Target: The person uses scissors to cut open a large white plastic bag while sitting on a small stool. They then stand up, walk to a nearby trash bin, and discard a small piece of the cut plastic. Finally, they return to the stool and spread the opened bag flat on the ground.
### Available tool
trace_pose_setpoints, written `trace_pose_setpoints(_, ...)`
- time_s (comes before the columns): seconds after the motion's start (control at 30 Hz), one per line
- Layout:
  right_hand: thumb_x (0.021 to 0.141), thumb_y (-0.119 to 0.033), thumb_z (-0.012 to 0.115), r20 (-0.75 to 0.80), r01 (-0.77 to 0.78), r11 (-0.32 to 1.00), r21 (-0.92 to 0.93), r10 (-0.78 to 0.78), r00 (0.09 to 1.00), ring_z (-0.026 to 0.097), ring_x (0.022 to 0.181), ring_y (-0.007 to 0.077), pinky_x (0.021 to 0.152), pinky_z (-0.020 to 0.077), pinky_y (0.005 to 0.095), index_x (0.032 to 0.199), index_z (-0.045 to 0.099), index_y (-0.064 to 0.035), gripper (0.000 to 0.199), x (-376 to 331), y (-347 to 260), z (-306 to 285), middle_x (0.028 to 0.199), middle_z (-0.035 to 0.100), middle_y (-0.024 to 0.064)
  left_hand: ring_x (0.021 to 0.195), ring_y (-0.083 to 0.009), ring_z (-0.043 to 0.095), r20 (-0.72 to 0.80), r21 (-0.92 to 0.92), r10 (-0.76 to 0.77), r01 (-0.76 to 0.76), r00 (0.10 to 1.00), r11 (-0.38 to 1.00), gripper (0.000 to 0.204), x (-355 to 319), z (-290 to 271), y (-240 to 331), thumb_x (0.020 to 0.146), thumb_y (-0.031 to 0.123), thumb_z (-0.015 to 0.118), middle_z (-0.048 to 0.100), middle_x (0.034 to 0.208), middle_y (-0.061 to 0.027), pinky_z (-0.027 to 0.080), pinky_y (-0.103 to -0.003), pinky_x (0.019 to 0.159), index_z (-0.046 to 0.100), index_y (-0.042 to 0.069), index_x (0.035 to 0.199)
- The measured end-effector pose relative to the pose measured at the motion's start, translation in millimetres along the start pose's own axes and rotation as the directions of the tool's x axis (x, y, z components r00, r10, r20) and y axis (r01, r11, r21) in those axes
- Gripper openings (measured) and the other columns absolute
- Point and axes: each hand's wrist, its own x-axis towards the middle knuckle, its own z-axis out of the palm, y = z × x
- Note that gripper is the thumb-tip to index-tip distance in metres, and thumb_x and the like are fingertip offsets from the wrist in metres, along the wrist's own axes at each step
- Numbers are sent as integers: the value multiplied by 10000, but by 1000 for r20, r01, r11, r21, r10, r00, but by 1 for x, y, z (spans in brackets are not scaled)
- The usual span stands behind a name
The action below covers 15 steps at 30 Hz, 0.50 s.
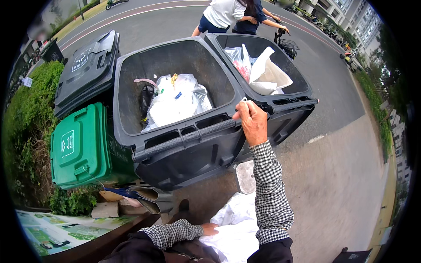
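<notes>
My right hand (251,123) is raised over the near corner of the large grey wheeled bin (184,158), its fingers pinched together. A tiny pale bit shows at the fingertips, too small to name. Low in front of my body, my left hand (209,229) grips the edge of a white sack (237,219); its fingertips are partly hidden in the folds. The large bin stands open, with white and clear plastic bags (177,98) and a black bag inside. Right of it, a second open grey bin (289,101) holds a clear bag and a white paper-like sheet (267,74).
At left stand a lidded green bin (79,147) and a grey bin with its lid down (85,70), beside a hedge (33,101). Grey boots (153,199) lie below the bins. Two people (232,17) and a scooter (287,41) are on the road beyond.
</notes>
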Motion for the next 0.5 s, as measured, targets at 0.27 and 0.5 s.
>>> trace_pose_setpoints(0.27,910,-108,535,-604,-439,803,404,594,531,593,570,162,507,510,300,968,588,0,134,-434,199,-166,716,629,104,1190,-378,554,-30,158,-38,42,999,987,588,16,43,42,866,428,525,581,1275,-237,429,-442,1014,543,13,1283)
trace_pose_setpoints(0.5,908,-111,523,-630,-523,376,765,605,-487,565,512,190,472,533,333,950,605,-4,142,-858,102,-230,697,624,137,1105,-386,594,-46,228,-28,38,999,973,532,12,82,55,875,387,555,625,1165,-255,454,-445,956,562,2,1241)
